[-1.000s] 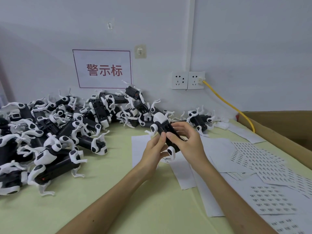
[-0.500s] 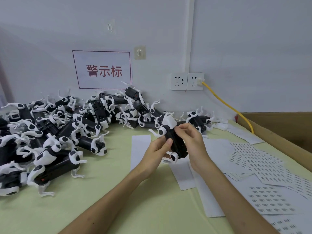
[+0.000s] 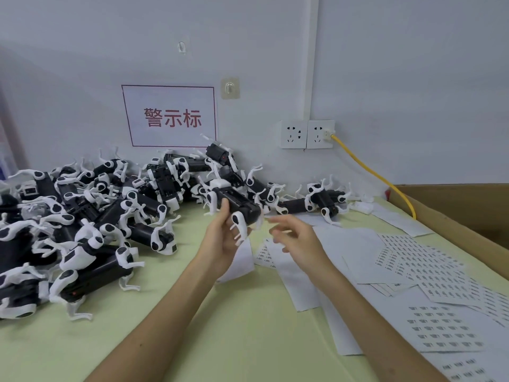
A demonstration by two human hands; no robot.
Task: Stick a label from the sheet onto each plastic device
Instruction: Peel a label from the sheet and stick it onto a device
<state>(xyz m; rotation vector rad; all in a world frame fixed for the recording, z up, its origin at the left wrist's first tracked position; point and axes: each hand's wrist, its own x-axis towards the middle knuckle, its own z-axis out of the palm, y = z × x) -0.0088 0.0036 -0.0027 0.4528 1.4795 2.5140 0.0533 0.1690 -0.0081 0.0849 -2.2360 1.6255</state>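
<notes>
One device: we hold a black-and-white device (image 3: pixel 239 208) in the left hand (image 3: pixel 220 244), raised above the counter (image 3: pixel 220 340), just in front of the pile (image 3: pixel 82 230).
Left hand: fingers and thumb are curled round the black body; the white legs stick out below the grip.
Right hand: the right hand (image 3: pixel 294 238) is apart from the device with fingers loosely spread. It is blurred, and we can make out nothing in it.
Sheets: several sheets (image 3: pixel 429 260) overlap on the counter to our right.
Label on this device: we cannot tell whether one is on it.
Step, as we judge it: fetch a label with the free hand, or set the device down if it is already done.
Peel: we should lift one label by a corner, touching little of the glue.
Hold: we should turn a flat black face up and keep the legs out of the way.
Press: we should lay one edge first, then smooth across so it sits straight.
Risk: a loose sheet may lift with the label, and done devices may get mixed back into the pile.
</notes>
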